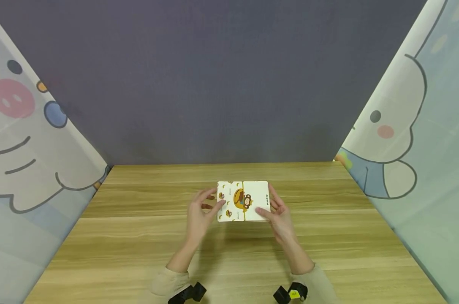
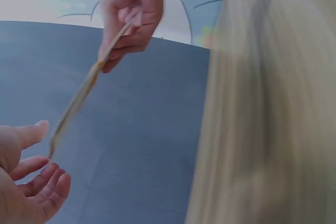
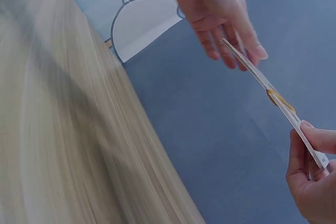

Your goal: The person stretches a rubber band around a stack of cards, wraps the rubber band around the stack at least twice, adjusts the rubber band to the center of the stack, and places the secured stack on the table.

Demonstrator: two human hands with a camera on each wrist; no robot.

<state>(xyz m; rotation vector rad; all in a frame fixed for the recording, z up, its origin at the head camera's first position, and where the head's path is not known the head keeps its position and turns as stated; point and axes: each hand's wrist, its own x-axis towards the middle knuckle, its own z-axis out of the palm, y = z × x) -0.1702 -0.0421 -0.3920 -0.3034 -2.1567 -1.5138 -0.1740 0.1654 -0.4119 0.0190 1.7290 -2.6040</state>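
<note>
A small white notebook with a monkey and bananas printed on its cover is held up over the table. A thin yellow elastic band runs around its middle. My right hand pinches the notebook's right edge, thumb on the cover and fingers behind. At the opposite edge is my left hand, its thumb and loosely bent fingers spread on either side. In the left wrist view, that thumb stands apart from the notebook, while the fingertips are at its edge; whether they touch it I cannot tell.
The wood-grain tabletop lies beneath both hands. A dark grey panel rises behind the table. Sheets with cartoon animals, a left sheet and a right sheet, flank it.
</note>
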